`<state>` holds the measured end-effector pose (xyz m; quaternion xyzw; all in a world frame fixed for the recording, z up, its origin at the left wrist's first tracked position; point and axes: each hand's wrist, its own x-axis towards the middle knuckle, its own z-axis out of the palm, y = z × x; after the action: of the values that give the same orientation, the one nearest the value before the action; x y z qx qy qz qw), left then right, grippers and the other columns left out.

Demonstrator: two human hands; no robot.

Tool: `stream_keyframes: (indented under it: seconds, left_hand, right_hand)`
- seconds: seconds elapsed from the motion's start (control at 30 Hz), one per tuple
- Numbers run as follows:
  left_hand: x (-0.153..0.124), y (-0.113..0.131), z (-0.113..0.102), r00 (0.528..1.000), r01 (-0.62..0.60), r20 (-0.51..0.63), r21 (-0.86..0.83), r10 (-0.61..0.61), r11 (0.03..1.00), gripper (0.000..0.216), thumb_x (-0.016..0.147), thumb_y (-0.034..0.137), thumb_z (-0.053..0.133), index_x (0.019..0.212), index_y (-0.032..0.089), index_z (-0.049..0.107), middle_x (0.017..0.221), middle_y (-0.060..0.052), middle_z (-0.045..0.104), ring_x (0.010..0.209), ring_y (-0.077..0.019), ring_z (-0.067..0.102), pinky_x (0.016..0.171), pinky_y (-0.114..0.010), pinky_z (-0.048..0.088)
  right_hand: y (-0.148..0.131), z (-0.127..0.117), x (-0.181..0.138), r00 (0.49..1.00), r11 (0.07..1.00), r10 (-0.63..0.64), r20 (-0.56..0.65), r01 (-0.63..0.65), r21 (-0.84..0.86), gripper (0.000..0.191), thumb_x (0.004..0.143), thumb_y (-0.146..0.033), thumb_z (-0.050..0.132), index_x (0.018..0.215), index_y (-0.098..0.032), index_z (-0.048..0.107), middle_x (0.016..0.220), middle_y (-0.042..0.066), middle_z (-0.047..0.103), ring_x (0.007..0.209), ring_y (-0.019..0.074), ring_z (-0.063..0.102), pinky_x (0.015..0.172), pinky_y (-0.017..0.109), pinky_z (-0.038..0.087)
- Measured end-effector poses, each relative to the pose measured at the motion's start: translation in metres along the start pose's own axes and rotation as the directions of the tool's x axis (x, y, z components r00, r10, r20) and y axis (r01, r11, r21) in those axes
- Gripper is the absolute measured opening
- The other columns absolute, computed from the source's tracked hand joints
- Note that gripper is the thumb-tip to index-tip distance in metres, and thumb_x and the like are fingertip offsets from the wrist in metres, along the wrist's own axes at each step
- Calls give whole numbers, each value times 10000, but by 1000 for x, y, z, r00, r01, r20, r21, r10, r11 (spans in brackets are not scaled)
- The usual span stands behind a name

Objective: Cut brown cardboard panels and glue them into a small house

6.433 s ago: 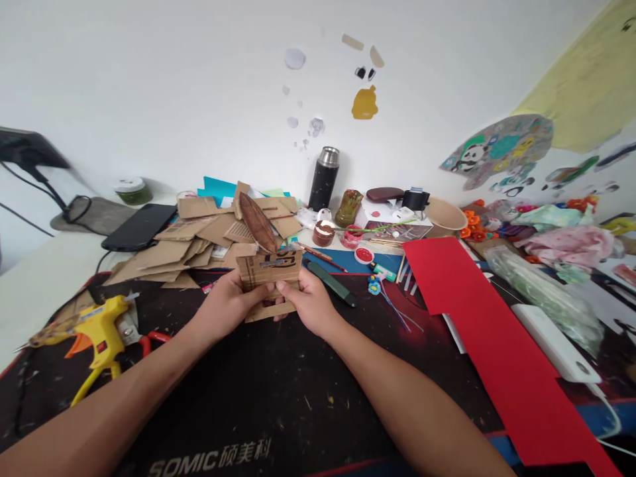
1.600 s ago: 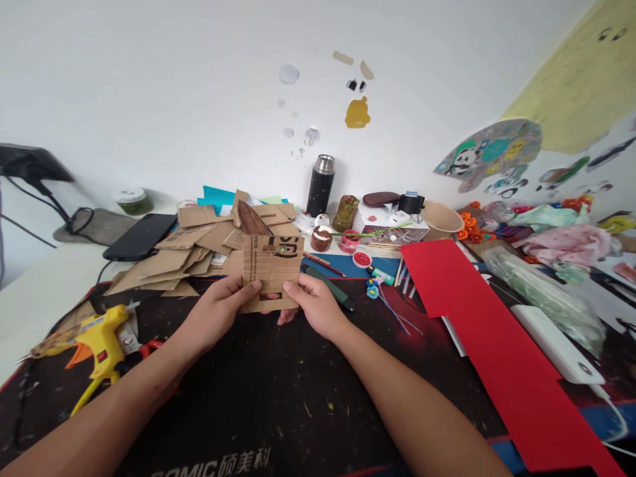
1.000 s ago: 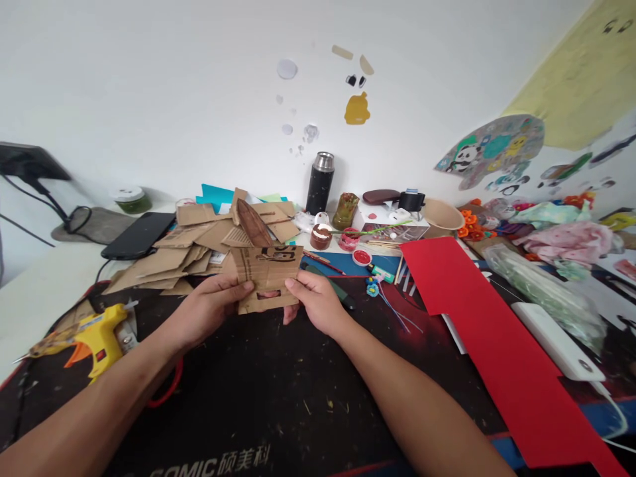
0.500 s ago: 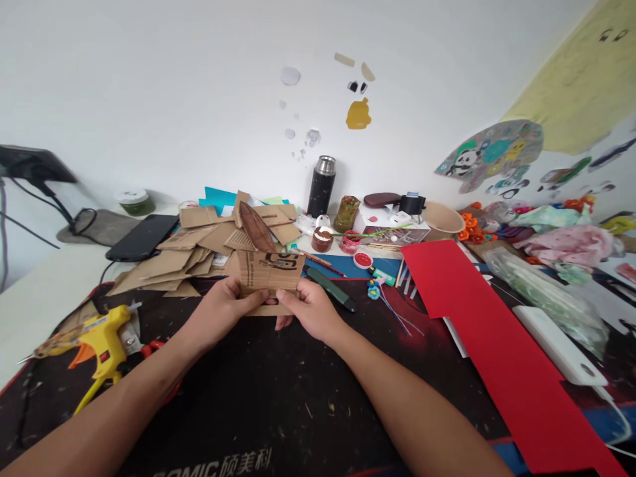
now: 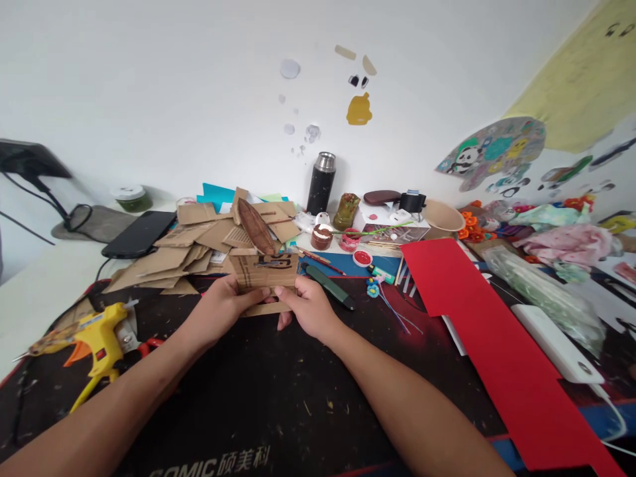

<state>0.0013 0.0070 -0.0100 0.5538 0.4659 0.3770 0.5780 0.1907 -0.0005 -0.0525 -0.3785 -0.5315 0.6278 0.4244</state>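
Note:
A brown printed cardboard piece is held just above the black desk mat, bent along a crease near its lower edge. My left hand grips its left side, thumb on top and fingers curled beneath. My right hand pinches its right side the same way. Behind the piece lies a heap of cardboard scraps with a dark brown leaf-shaped piece on top.
A yellow glue gun and red-handled scissors lie at the left. A green utility knife sits right of my hands. Large red paper, a white box, a black flask, paint pots and craft clutter fill the right and back.
The cardboard piece stood upright and unfolded, showing a small rectangular window; now it is lowered and bent over, with my thumbs pressing together at its crease.

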Motion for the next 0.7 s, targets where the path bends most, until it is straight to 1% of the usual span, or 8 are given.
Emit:
stream_keyframes:
  seconds: [0.07,0.13,0.2,0.27,0.33,0.37,0.57,0.7]
  left_hand:
    - [1,-1,0,1000,5,-5,-10,-5,1000,437,701,618,885,776,196,800,841,-86,841,784,-280,763,783,-388,623]
    - [0,0,-1,1000,6,-7,-23,-6,1000,450,725,638,867,787,198,803,861,-89,844,815,-278,769,826,-388,623]
    - [-1,2,-3,1000,11,0,-33,-11,999,458,739,643,863,832,198,811,882,-90,846,810,-270,766,823,-388,628]
    - [-1,2,-5,1000,26,15,-44,-26,999,471,739,633,873,888,190,815,889,-94,846,740,-251,750,748,-376,633]
    - [-1,1,-7,999,43,26,-60,-42,997,490,739,621,882,937,178,813,886,-104,845,674,-232,732,681,-360,628]
    - [-1,0,-8,998,49,29,-71,-47,996,498,742,620,881,954,174,812,888,-110,845,662,-228,730,671,-357,629]
    - [0,-6,-11,995,64,78,-129,-54,990,542,772,668,831,979,167,834,959,-143,852,757,-276,775,797,-433,653]
    - [0,-2,-11,993,64,102,-118,-52,991,534,747,671,854,921,167,848,941,-144,853,775,-286,778,793,-420,648]
  right_hand:
    - [-2,0,0,1000,1000,-7,-11,7,11,411,939,-585,709,1080,-214,602,704,-53,673,440,134,633,475,262,516]
    - [-3,-2,-1,1000,1000,-9,-4,9,20,412,941,-584,712,1091,-216,599,761,-36,704,465,136,659,489,263,527]
    - [-4,-5,-2,1000,1000,-2,22,1,11,407,957,-591,697,1073,-214,596,708,-37,698,491,151,680,512,267,538]
    - [-4,-7,-3,999,1000,9,44,-9,-6,412,976,-613,670,1027,-212,592,627,-40,677,509,166,691,532,273,549]
    - [-5,-10,-3,999,1000,14,46,-14,-10,434,981,-642,654,983,-213,587,613,-27,687,525,171,701,543,277,557]
    - [-6,-10,-3,999,1000,15,42,-15,-6,447,976,-657,656,976,-214,588,621,-22,695,530,172,705,543,277,558]
    - [-9,-13,-3,999,1000,-6,34,6,22,486,956,-694,663,987,-212,605,630,-16,701,523,170,698,535,276,554]
    - [-9,-15,-3,999,998,6,31,-8,55,498,932,-697,688,967,-206,610,622,-14,701,514,170,693,532,281,561]
